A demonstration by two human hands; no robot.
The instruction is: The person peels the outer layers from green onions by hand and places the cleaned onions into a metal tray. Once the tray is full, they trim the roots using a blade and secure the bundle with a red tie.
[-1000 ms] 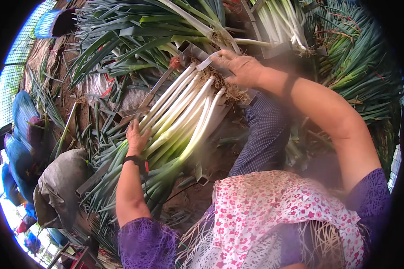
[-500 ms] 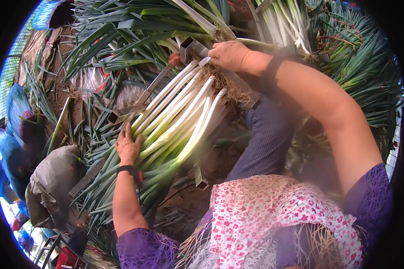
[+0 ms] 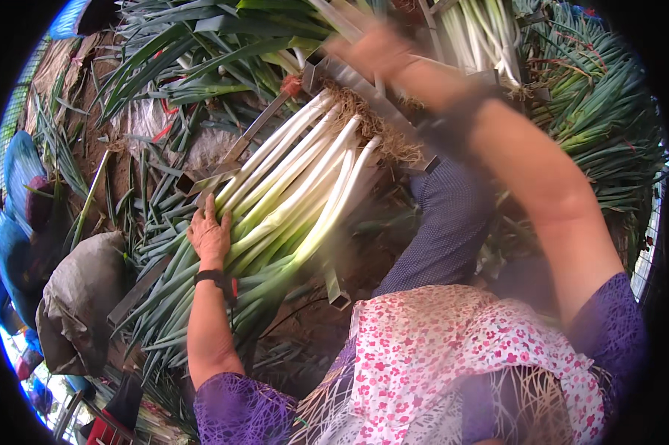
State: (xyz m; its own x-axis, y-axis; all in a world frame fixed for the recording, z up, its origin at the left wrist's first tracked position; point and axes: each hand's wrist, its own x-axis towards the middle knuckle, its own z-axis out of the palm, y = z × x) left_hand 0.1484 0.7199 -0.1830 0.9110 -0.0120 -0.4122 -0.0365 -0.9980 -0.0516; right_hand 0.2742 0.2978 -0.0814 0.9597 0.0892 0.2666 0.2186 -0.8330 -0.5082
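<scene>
A loose bundle of long green onions (image 3: 297,196) lies slantwise across a metal frame (image 3: 238,152). Their white ends and brown roots point to the far right, near a flat metal bar, and their green leaves trail toward the near left. My left hand (image 3: 210,236) rests on the left edge of the bundle with its fingers stretched out. Beyond the root ends, my right hand (image 3: 375,55) is smeared by motion beside the far pile of green onions (image 3: 223,37). Whether it holds a stalk cannot be seen.
More green onions (image 3: 477,37) lie white ends toward me at the far right, beside a large leafy heap (image 3: 598,96). A grey sack (image 3: 82,297) and blue shiny sheeting (image 3: 24,185) stand at left. A square metal tube end (image 3: 340,300) juts out near my leg.
My right hand has left the root ends of the bundle and moved up and away toward the far pile. My left hand has stayed on the bundle.
</scene>
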